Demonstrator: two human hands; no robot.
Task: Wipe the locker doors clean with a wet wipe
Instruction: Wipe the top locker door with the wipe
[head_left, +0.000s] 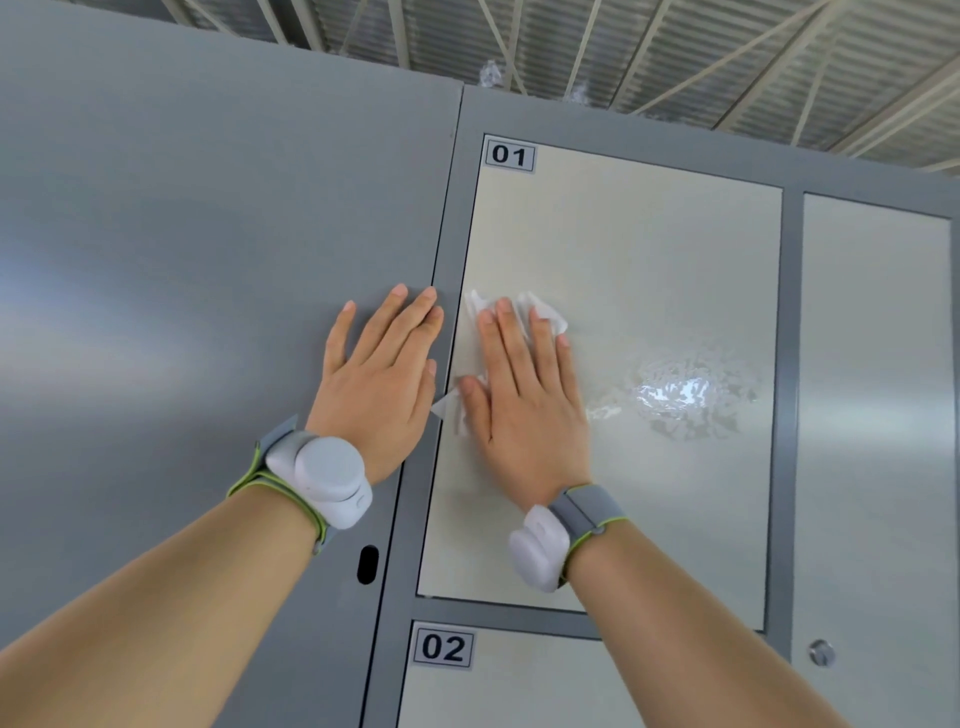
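Head view: two straight-fingered hands; right hand (524, 405) pressing one wet wipe (546, 312) at door 01 (649, 249) left edge, room rightward; left hand (382, 376) touching panel (182, 260).

Both forearms are bare down to the wrists. Just behind the left hand (382, 374) sits a grey fabric strap (275, 441) edged in lime green, carrying a white plastic unit (324, 480) with a round, flat-topped disc and a small oval button on its side. Behind the right hand (524, 395) is a matching grey strap (589, 509) with the same green trim and a small metal stud. A smooth white pod (537, 548) sits on its thumb side.
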